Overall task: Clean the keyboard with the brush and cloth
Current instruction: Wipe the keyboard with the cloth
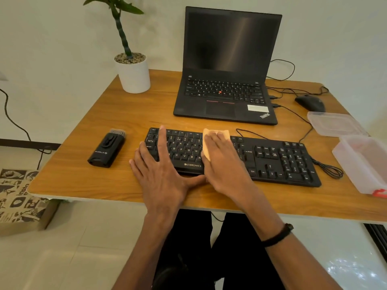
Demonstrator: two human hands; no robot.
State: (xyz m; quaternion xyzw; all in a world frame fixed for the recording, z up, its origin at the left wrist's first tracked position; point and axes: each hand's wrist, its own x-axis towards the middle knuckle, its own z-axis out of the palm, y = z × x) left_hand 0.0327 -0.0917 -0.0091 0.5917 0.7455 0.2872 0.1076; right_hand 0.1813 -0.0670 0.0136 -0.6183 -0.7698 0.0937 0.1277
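Note:
A black wired keyboard [278, 162] lies across the wooden desk [88, 185] in front of me. My left hand [161, 172] lies flat with straight fingers on the keyboard's left end, index finger reaching to the top row. My right hand [224, 162] presses a small beige cloth [209, 133] flat onto the middle keys; the cloth shows past the fingertips and beside the hand. The black cleaning brush [107, 149] lies on the desk left of the keyboard, bristles pointing away from me, with neither hand on it.
An open black laptop [226, 68] stands behind the keyboard. A white pot with a plant [134, 74] is at the back left. A black mouse [310, 102] and cables lie at the back right. A clear plastic box [362, 164] and its lid [335, 123] sit at the right edge.

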